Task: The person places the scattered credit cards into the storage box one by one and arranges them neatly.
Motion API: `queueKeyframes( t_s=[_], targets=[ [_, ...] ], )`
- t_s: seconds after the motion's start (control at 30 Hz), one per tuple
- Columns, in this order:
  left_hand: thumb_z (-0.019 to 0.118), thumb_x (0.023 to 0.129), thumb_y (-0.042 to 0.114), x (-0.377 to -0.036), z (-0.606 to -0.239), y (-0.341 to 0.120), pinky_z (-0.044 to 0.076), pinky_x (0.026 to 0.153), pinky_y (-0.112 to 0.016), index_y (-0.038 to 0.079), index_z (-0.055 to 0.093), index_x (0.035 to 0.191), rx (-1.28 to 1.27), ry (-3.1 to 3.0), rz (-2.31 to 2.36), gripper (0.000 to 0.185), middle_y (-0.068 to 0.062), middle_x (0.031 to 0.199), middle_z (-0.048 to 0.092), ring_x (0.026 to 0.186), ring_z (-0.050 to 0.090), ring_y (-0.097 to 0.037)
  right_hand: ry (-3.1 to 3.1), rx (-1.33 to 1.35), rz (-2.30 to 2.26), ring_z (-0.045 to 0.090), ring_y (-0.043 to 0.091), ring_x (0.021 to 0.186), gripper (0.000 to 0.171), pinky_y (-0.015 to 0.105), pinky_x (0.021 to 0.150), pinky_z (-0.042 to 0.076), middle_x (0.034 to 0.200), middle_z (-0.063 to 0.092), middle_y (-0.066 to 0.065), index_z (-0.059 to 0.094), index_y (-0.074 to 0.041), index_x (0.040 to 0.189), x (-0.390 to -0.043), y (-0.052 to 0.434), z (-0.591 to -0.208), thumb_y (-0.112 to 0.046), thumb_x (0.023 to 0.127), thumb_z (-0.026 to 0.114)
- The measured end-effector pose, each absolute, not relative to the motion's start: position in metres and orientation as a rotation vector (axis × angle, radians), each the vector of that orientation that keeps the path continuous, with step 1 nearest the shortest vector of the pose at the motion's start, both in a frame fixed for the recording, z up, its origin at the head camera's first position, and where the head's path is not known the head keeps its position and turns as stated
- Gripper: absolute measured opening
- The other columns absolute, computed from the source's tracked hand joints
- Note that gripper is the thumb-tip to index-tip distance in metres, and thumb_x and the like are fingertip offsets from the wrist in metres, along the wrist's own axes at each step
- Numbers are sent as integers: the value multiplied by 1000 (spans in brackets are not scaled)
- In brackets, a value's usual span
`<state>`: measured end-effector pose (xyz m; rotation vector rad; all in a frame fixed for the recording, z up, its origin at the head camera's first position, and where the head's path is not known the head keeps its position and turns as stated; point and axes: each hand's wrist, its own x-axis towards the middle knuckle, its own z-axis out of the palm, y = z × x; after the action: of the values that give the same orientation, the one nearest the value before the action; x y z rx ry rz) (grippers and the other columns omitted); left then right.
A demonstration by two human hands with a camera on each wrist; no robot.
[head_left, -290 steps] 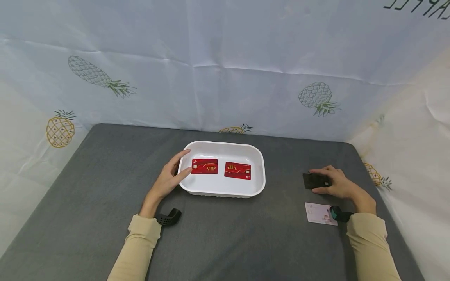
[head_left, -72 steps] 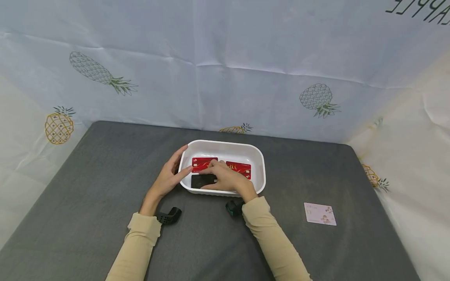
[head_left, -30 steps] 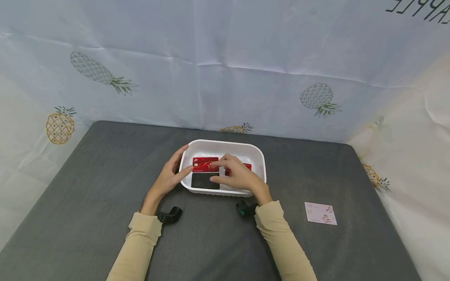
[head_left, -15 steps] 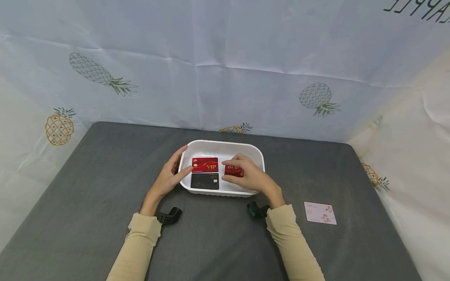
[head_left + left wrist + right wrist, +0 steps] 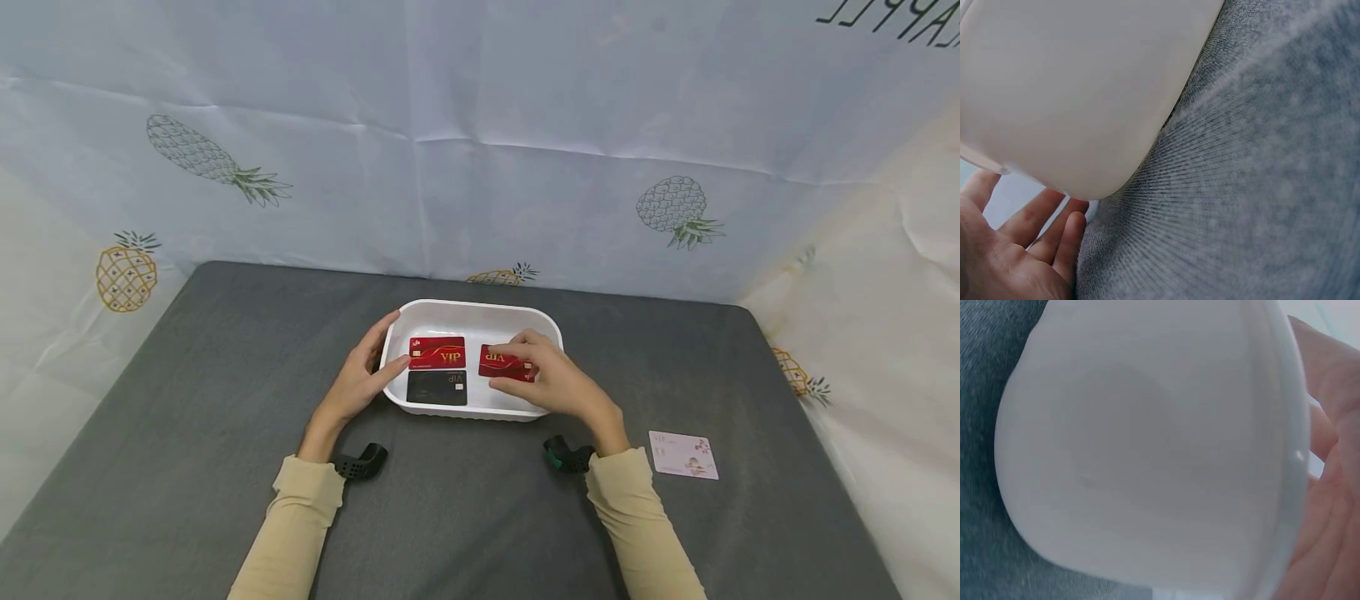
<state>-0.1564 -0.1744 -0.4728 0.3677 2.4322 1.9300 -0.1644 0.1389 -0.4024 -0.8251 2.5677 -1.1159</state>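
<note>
Since half a second ago, the right hand [image 5: 558, 385] has slid rightward across the white tray [image 5: 472, 313], uncovering most of the right red card [image 5: 501, 363]; its far corner stays hidden under the fingers. Left of the tray, the left hand [image 5: 360, 379] lies relaxed, fingers straight against the wall, thumb on the rim. Inside, the left red card [image 5: 437, 352] lies behind the black card [image 5: 437, 387]. Right of the tray, a pale card [image 5: 683, 455] lies on the grey table [image 5: 187, 417], its print unreadable.

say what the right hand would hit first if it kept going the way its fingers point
The right hand points left over the white tray, fingers at the right red VIP card. Going on, it would likely meet the left red VIP card first, though its height above the cards is unclear.
</note>
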Motion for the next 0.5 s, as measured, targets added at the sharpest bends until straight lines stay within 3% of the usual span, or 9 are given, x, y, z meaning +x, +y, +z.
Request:
queueKeyframes(
  t_s=[0.27,0.5],
  targets=[
    [63,98,10,-156,-473,-174,30,117,-60,14,27,162,382,2395,1950,74,-19,162,35,146,38,-38,2646,-806,-1092,57,35,105,52,53,86,54,116,62,19,66,-4,135,-158,151,-399,-20,88,81],
    [62,98,10,-156,-472,-174,28,117,-61,14,26,162,382,2375,1968,74,-19,163,33,147,36,-38,2699,-788,-1050,57,33,108,52,40,84,53,120,62,17,66,-8,136,-152,159,-397,-20,88,82]
  ],
)
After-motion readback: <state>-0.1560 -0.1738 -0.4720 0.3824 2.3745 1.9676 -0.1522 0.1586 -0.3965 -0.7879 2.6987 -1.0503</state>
